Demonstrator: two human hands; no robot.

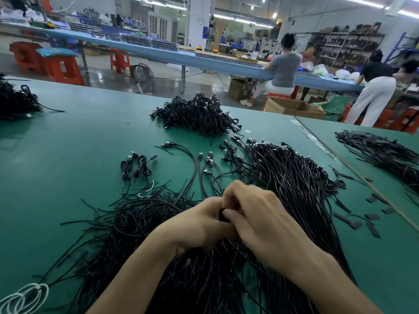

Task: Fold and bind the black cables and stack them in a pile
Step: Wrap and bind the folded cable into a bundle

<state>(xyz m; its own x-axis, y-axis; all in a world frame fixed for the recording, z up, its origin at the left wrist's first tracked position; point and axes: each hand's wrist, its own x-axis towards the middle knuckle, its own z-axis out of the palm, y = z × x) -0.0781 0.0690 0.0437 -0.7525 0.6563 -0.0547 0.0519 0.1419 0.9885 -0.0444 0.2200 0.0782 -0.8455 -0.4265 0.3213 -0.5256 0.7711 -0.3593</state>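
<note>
Gripped by left hand (199, 225) and right hand (257, 215), both curled and pressed together: folded black cable (223, 217) — above loose cables (226, 279) on green table (68, 143). Stacked well beyond: pile of bound cables (197, 114).

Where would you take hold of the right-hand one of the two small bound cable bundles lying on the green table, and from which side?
Probably at its narrow tied waist, from above: the right-hand bundle lies flat on the green table, loops bulge either side of the waist, and its twin lies close on the left.
</note>
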